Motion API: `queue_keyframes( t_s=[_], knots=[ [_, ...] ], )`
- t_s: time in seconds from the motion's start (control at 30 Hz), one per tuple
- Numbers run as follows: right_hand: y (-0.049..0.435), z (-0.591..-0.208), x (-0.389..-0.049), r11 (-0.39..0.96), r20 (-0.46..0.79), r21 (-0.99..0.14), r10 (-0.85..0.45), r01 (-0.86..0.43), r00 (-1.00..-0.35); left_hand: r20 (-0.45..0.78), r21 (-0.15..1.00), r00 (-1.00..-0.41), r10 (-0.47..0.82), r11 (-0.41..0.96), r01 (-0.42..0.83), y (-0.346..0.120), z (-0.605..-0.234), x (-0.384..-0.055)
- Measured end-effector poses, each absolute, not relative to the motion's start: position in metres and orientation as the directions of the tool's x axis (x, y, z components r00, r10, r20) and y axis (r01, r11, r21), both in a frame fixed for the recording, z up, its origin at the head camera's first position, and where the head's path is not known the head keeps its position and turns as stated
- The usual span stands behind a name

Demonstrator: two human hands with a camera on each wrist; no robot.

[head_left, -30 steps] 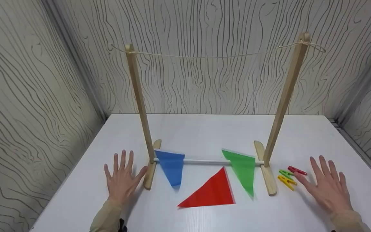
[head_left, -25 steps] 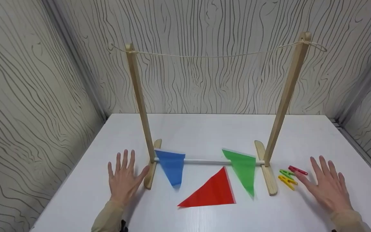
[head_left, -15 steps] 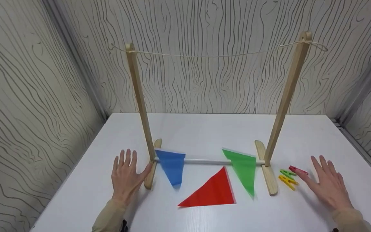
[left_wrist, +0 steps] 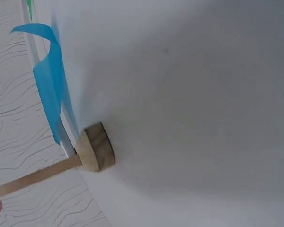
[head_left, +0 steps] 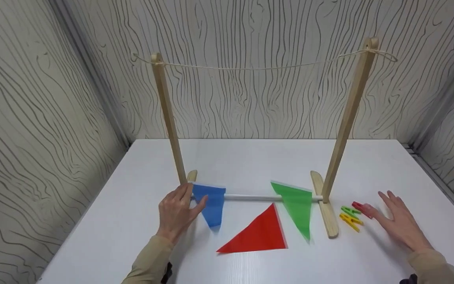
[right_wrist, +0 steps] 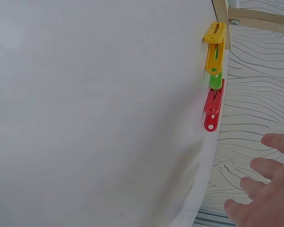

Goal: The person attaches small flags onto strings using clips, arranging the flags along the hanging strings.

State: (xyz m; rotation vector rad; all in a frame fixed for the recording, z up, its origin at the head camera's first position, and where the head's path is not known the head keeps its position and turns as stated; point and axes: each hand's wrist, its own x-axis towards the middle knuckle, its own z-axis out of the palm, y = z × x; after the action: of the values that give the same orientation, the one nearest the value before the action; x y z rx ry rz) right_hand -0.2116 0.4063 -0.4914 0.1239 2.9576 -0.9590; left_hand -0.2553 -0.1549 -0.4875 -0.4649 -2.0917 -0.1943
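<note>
The person's sleeves (head_left: 147, 262) come in at the near edge. L hand (head_left: 175, 213) is over the L end of the stand, relaxed, w/ thumb apart from the fingers; it doesn't seem to grip anything. Whether the fingertips touch the post or the blue sheet, can't tell. R hand (head_left: 402, 225) is spread wide & holds nothing; its thumb covers part of the red clothespin (right_wrist: 213, 104) in the head view, contact unclear.

On the white counter (head_left: 274, 264), the red pennant (head_left: 254, 233) lies flat in front of the stand, btwn its feet, prob. to be within reach of both hands. The yellow clothespin (head_left: 351, 221), green clothespin (head_left: 351, 212) & the red one sit bunched just R of the stand, prob. grouped for easy pick-up by that hand.

The blue pennant (head_left: 213, 221) & green pennant (head_left: 300, 209) lie across the white rail (head_left: 250, 197), one near each end, so they're partly propped instead of flat. The rail prob. keeps the two posts spaced; crosswise feet, incl. the R foot (head_left: 328, 221), presumably stop them tipping.

The L post (head_left: 168, 118) & R post (head_left: 345, 130) carry a string (head_left: 250, 69) btwn their tops, sagging a bit, w/ a loose loop past the R one; nothing hangs on it. Wood-grain wall panel (head_left: 250, 110) behind.
</note>
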Motion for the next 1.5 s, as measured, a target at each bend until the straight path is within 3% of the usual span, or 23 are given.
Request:
queue_keyframes(
  t_s=[0.1, 0.33, 0.57, 0.83, 1.5],
  knots=[
    [0.408, -0.491, -0.212, 0.802, -0.08, -0.589, 0.063, 0.098, -0.995, 0.835, -0.006, -0.495, 0.24, 0.904, 0.428, -0.139, -0.488, -0.261],
    [0.412, -0.489, -0.214, 0.792, -0.133, -0.599, 0.049, 0.12, -0.99, 0.727, 0.087, -0.656, 0.203, 0.92, 0.382, -0.104, -0.49, -0.267],
    [0.412, -0.488, -0.217, 0.766, -0.188, -0.62, 0.066, 0.171, -0.98, 0.697, 0.155, -0.7, 0.153, 0.921, 0.356, -0.066, -0.494, -0.28],
    [0.412, -0.491, -0.217, 0.765, -0.208, -0.615, 0.079, 0.193, -0.975, 0.564, 0.242, -0.816, 0.129, 0.919, 0.312, -0.028, -0.496, -0.287],
    [0.419, -0.496, -0.221, 0.773, -0.124, -0.623, 0.052, 0.119, -0.991, 0.386, 0.395, -0.92, 0.075, 0.887, 0.238, 0.051, -0.499, -0.306]
  ],
)
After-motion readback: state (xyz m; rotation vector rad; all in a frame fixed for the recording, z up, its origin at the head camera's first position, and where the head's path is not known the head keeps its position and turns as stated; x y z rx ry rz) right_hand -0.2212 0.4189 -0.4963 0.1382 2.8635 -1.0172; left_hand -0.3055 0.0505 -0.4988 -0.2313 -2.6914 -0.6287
